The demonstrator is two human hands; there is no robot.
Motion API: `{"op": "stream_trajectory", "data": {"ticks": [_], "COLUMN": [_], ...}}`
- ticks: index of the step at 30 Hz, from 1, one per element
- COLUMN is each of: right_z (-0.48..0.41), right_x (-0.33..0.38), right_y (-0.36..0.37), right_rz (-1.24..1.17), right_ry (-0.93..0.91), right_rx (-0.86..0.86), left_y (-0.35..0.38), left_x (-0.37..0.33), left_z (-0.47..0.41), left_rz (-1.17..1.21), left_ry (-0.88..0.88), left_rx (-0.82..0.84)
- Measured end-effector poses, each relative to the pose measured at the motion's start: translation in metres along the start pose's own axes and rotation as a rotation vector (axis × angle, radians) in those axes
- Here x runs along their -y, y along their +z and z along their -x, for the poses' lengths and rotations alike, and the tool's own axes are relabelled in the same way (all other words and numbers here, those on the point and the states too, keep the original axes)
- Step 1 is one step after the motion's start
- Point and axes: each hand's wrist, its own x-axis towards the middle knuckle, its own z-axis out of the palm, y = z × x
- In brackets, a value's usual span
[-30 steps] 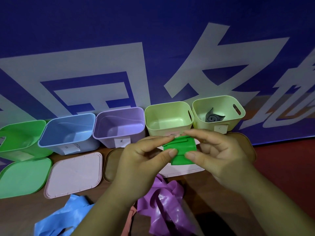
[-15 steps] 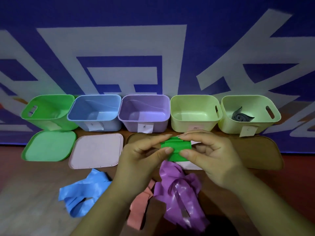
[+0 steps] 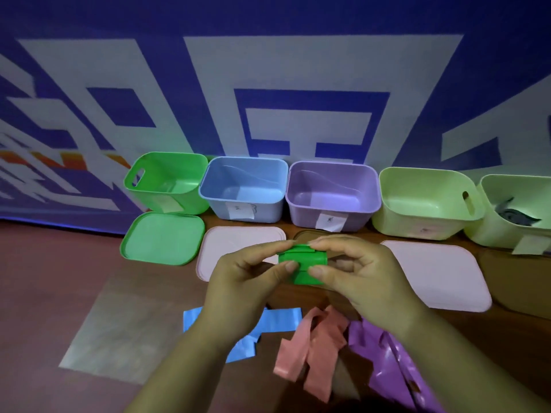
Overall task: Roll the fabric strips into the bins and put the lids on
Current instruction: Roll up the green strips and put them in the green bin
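Pinching one rolled green strip (image 3: 304, 263) between thumbs and forefingers, the left hand (image 3: 247, 281) and right hand (image 3: 366, 278) hold it at centre. Five open bins run from 10 to 2 o'clock: a green bin (image 3: 167, 180), a blue bin (image 3: 244, 186), a purple bin (image 3: 331, 192), a pale bin (image 3: 423, 198) and a far-right pale bin (image 3: 507, 234), which holds one grey roll (image 3: 515, 214). Three loose strips lie at 6 o'clock: a blue strip (image 3: 277, 320), a salmon strip (image 3: 316, 341) and a purple strip (image 3: 384, 362). One green lid (image 3: 162, 238) lies at 9 o'clock. Two pink lids flank the hands: a left pink lid (image 3: 235, 242) and a right pink lid (image 3: 432, 275).

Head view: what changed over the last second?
The left hand and right hand carried the green roll leftward, from in front of the yellow-green bin to in front of the purple bin. The camera panned left too. Unchanged: both hands keep their pinch grip on the roll and let nothing go. The lids and loose strips lie as before.
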Motion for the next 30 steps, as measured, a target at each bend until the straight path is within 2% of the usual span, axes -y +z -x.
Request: {"op": "stream_trajectory", "data": {"ticks": [11,21,30], "right_z": [-0.019,-0.030,-0.052], "right_x": [0.012,0.016,0.017], "right_y": [0.038,0.042,0.079], "right_rz": [0.083,-0.014,-0.002], "right_ry": [-0.015,-0.011,0.022], "right_rx": [0.056,0.206,0.283], "left_y": [-0.035,-0.037,-0.074], "left_x": [-0.012,-0.018,-0.020], "left_z": [0.005,0.020,0.019], "left_rz": [-0.002,-0.097,-0.078], "left_ry": [0.019,0.025,0.058], "left_rx": [-0.063,-0.229,-0.268]}}
